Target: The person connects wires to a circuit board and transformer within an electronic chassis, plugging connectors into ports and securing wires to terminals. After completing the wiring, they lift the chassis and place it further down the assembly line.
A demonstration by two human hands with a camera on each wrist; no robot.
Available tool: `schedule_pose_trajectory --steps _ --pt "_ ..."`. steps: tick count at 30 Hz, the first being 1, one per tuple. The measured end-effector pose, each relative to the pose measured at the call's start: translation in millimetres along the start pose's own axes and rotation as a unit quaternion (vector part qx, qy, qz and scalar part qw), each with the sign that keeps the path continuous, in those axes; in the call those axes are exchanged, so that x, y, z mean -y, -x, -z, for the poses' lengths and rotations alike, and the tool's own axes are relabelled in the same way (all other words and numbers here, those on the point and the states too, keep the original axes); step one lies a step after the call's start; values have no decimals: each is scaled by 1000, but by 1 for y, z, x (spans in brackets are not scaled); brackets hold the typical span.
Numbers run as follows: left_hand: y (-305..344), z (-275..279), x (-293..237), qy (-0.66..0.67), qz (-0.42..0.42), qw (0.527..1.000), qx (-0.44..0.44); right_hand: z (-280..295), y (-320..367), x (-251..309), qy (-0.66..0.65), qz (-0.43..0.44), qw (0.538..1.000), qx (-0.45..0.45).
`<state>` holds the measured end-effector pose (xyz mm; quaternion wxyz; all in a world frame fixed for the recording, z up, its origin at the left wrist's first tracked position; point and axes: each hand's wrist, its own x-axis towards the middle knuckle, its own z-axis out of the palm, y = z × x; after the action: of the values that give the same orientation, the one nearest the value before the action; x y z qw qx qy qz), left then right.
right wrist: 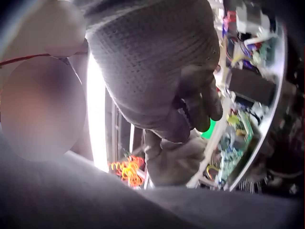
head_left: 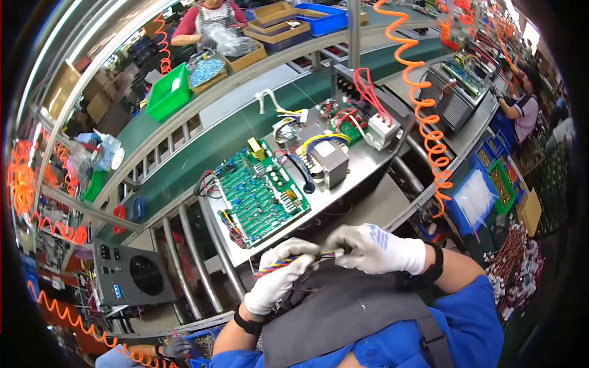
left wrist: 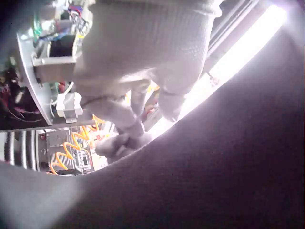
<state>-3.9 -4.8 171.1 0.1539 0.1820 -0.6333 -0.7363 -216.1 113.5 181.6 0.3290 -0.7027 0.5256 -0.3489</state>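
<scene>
Above a dark apron, both white-gloved hands hold a bundle of coloured wires [head_left: 277,267], yellow, red and blue among them. The left hand [head_left: 276,285] has its fingers curled round the bundle, which lies across its palm. At the bundle's end the right hand [head_left: 380,250] pinches the wires between thumb and fingers. In the wrist views the left glove [left wrist: 143,43] and right glove [right wrist: 152,71] hide most of the wires. Just beyond the hands, a metal chassis plate [head_left: 368,161] carries a green circuit board [head_left: 257,196], a transformer [head_left: 332,164] and several wired parts.
The chassis sits on a conveyor with steel rollers [head_left: 193,264]. A grey box with a fan [head_left: 135,273] stands at left. An orange coiled hose [head_left: 426,110] hangs at right, near a blue bin [head_left: 469,199]. A green bin [head_left: 165,95] stands across the line. Other people work nearby.
</scene>
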Motion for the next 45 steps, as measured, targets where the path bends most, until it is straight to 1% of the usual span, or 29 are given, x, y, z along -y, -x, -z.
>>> schedule_pose_trajectory --steps 2,4,6,8,10,12,14,15,16,19,20,21,22,23,24,25,26,29,31,32,34,35,36,38,39,40,42,43,45 --pt "12 -2 7 -10 -48 996 -78 -10 -19 -5 -105 -84 990 -49" --pt "2 5 16 -158 -125 972 -117 -2 -40 -12 -114 -179 976 35" --pt "-14 6 12 -327 -108 918 -195 -7 -53 -36 40 26 996 -71" --pt "-32 11 0 -317 -133 923 -173 -2 -67 -47 52 56 995 -71" --pt "-45 11 -9 -401 -107 903 -110 0 -73 -61 94 112 983 -111" --pt "-59 12 -4 -374 -102 915 -107 6 -72 -69 92 95 986 -102" --pt "-75 3 -9 -220 71 965 -126 15 -68 -71 -49 -33 990 -131" --pt "-82 1 -2 -212 9 971 -115 22 -66 -67 -89 -77 985 -124" --pt "-84 -2 0 -157 34 980 -114 29 -63 -68 -95 -80 984 -130" --pt "-82 -16 -17 -77 95 984 -126 49 -52 -76 -387 -93 917 11" --pt "-80 -17 -19 -53 97 987 -112 59 -49 -76 -387 -130 910 69" --pt "-82 -12 -14 -219 88 970 -51 61 -46 -78 -398 -119 903 108" --pt "-77 -18 -23 -241 97 965 -37 61 -44 -78 -408 -107 895 147" --pt "-72 -15 -18 -255 23 966 -40 60 -45 -70 -325 -144 924 144" --pt "-70 -10 -12 -268 -55 961 -43 56 -47 -67 -327 -142 924 139" --pt "-74 -6 -11 -328 -160 929 -59 50 -48 -64 -381 -179 902 90" --pt "-74 -3 -1 -308 -206 923 -107 44 -48 -62 -435 -215 874 42" --pt "-71 3 -8 -328 -169 927 -71 26 -47 -72 -476 -215 848 92" --pt "-71 2 -25 -327 2 942 -72 18 -43 -81 -534 -177 818 120" --pt "-73 3 -40 -400 14 916 27 18 -40 -81 -537 -176 817 112" --pt "-74 14 -53 -373 57 914 150 28 -38 -69 -444 -162 852 225" --pt "-73 12 -59 -263 149 938 169 29 -42 -69 -395 -145 860 289" --pt "-78 16 -54 -282 54 927 240 25 -39 -71 -404 -145 858 283" --pt "-85 10 -59 -330 136 896 266 15 -33 -78 -394 -119 866 283" --pt "-93 12 -53 -384 79 890 234 7 -32 -95 -455 -136 841 260" --pt "-104 19 -41 -437 23 876 202 6 -27 -106 -457 -147 862 165" --pt "-129 30 -18 -558 -46 826 68 1 -17 -156 -438 -137 885 81" --pt "-136 30 -15 -600 -59 796 58 -14 -13 -181 -461 -161 871 46" --pt "-147 26 -3 -673 -91 732 57 -34 -13 -203 -481 -112 869 -3"
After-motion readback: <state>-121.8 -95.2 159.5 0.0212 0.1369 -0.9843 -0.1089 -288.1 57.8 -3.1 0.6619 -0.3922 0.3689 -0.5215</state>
